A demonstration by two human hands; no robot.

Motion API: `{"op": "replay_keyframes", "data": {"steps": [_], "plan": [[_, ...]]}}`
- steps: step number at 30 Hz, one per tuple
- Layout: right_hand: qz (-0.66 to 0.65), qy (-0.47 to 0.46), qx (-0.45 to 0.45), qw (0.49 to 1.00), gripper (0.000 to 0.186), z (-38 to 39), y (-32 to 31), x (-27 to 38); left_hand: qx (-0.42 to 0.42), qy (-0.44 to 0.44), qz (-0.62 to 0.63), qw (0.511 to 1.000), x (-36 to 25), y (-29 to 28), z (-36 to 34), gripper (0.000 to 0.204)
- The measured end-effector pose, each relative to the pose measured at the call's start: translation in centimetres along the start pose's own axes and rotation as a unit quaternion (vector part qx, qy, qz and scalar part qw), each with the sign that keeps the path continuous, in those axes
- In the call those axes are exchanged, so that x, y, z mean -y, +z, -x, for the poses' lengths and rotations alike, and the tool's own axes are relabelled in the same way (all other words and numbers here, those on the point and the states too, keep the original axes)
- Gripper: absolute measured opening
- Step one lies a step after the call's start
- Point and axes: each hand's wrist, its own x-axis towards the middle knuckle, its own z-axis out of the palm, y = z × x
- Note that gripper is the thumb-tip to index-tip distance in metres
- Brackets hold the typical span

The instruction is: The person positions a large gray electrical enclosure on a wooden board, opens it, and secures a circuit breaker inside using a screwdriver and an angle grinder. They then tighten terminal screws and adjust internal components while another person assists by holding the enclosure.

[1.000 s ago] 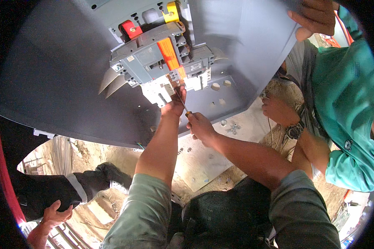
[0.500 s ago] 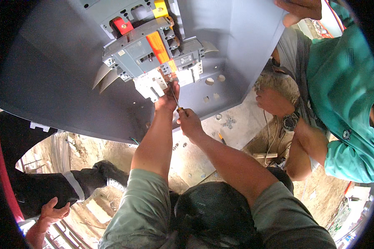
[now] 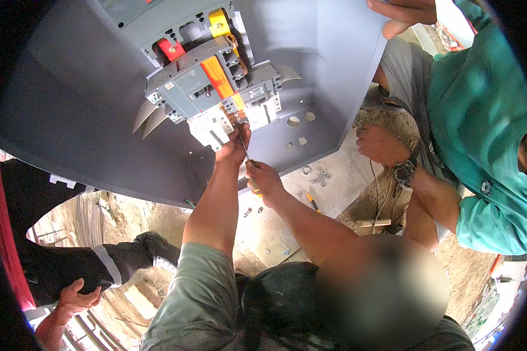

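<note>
My right hand [image 3: 266,182] is closed round the yellow-and-dark handle of a screwdriver [image 3: 255,186]. Its thin shaft runs up past my left hand [image 3: 234,147] to copper strips between two groups of white miniature circuit breakers [image 3: 209,131]. The screwdriver tip is too small to make out. My left hand is raised beneath these breakers, its fingers curled beside the shaft; what they pinch is hidden. Above sits a large grey circuit breaker [image 3: 184,88] with an orange label, and a smaller grey breaker [image 3: 257,92] is at its right.
A grey metal enclosure [image 3: 123,158] with punched holes surrounds the breakers. On the right, a person in a teal shirt [image 3: 480,117] has one hand on its edge. Another person's hand [image 3: 79,297] is at lower left. A yellow-and-black tool [image 3: 312,200] lies on the floor.
My right hand has shifted its grip slightly, so more of the screwdriver handle shows below it. My left hand stays beneath the breakers. A round blur now covers my right upper arm.
</note>
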Motion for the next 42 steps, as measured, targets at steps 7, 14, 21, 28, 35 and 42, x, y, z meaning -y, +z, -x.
{"op": "replay_keyframes", "data": {"steps": [7,14,21,28,35,42], "plan": [[-0.184,0.052,0.121,0.974,0.031,-0.9,-2.3,0.3,-0.008,-0.056,-0.046,0.997,0.5,1.4,1.1,0.019],[0.121,-0.066,-0.131,0.982,0.043,-1.1,0.2,-1.3,-0.024,-0.029,-0.072,0.997,0.6,-0.2,-0.9,0.017],[-0.092,0.06,0.047,0.993,0.039,-0.4,-1.8,0.7,0.011,-0.101,-0.126,0.987,0.1,0.4,2.3,0.016],[0.041,-0.055,-0.064,0.996,0.032,-0.8,-1.4,-1.1,-0.03,-0.044,-0.173,0.983,0.8,0.7,1.7,0.016],[-0.08,0.025,0.002,0.997,0.031,-0.6,-1.3,-0.1,0.005,-0.099,-0.2,0.975,-0.2,0.7,3.0,0.027],[-0.135,0.08,0.088,0.984,0.04,-1.7,-2.9,-0.1,-0.013,-0.12,-0.225,0.967,0.3,2.3,4.7,0.027]]}}
